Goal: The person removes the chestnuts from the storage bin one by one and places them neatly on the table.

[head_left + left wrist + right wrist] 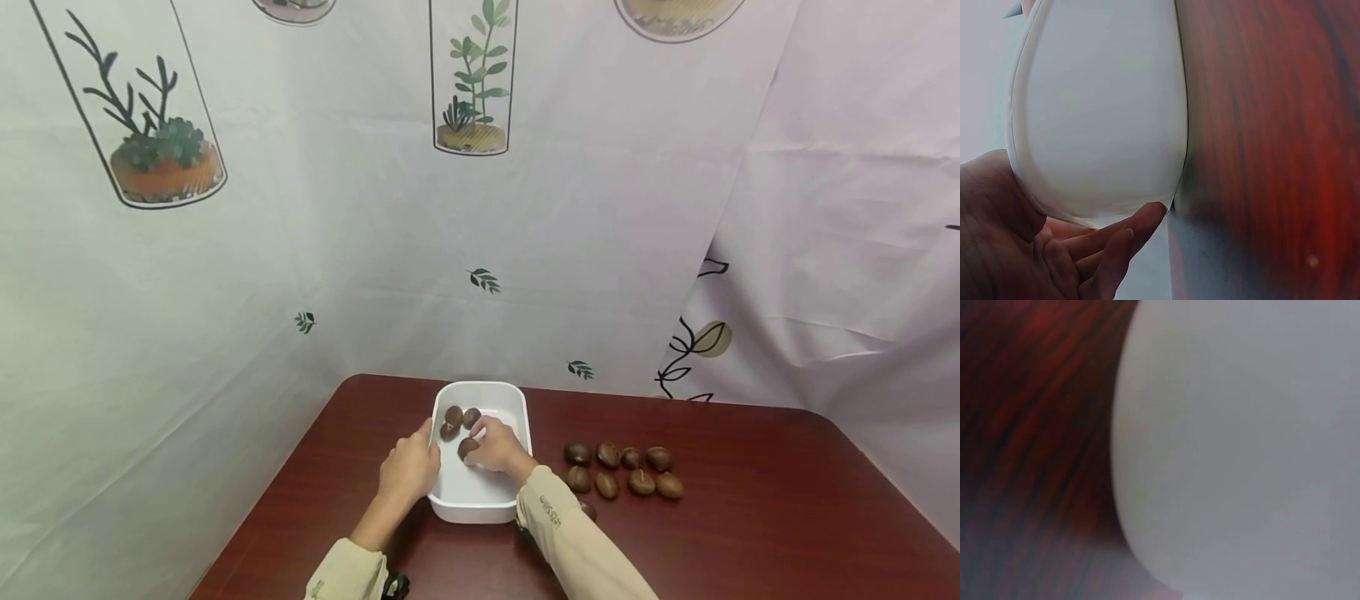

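In the head view, my left hand [409, 465] holds the left side of a white rectangular tray [480, 512]. The left wrist view shows that hand's fingers [1138, 228] against the tray's outer wall. Inside the tray, my right hand [498, 446] pinches a brown chestnut [467, 449] between thumb and fingers. Beyond it lie a few other chestnuts [453, 415], grouped toward the far left of the tray. A pale, blurred tray wall [1229, 450] fills most of the right wrist view, where neither the right fingers nor the chestnut can be seen.
Right of the tray, several loose chestnuts [607, 485] lie in two rough rows on the dark red wooden table [750, 500]. Another chestnut [588, 510] is partly hidden by the right sleeve. A pale printed cloth [600, 225] hangs behind the table.
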`<state>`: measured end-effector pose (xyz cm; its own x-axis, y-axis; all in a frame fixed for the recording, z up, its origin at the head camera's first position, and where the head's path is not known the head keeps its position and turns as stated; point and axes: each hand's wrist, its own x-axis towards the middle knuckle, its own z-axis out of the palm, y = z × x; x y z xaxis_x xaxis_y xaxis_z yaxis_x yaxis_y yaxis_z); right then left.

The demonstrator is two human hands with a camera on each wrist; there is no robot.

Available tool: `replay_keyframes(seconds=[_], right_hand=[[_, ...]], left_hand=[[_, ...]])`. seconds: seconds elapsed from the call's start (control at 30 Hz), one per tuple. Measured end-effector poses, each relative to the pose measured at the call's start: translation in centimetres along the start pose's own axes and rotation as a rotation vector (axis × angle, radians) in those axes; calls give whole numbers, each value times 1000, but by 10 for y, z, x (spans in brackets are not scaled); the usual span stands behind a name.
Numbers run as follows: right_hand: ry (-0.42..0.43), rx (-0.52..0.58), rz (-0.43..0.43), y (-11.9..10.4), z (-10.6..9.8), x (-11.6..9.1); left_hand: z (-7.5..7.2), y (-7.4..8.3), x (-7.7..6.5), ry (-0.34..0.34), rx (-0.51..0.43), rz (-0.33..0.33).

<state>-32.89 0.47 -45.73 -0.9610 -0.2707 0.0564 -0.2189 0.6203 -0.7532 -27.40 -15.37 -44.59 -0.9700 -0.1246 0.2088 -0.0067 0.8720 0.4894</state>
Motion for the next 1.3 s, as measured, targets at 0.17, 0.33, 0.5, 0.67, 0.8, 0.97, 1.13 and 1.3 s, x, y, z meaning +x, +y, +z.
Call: replay_keyframes(seconds=[0.17, 0.33, 0.5, 0.67, 0.8, 0.97, 1.13, 1.3], right_hand=[[-32, -13, -44, 1, 1, 0], [-57, -25, -61, 1, 0, 1], [-55, -63, -74, 1, 0, -1], [-41, -24, -104, 0, 0, -2], [-42, 2, -124, 0, 1, -2], [-60, 71, -120, -1, 1, -2], [-85, 138, -101, 0, 2, -2], [-78, 124, -122, 0, 3, -1]], left_hand=[[0, 0, 0, 0, -2, -1], [0, 0, 0, -9, -5, -9], [0, 0, 0, -14, -8, -16], [0, 0, 0, -14, -6, -17], [0, 0, 1, -14, -6, -12], [0, 0, 1, -6, -9, -4], [1, 0, 1, -11, -7, -8], [0, 1, 0, -10, -9, -13]])
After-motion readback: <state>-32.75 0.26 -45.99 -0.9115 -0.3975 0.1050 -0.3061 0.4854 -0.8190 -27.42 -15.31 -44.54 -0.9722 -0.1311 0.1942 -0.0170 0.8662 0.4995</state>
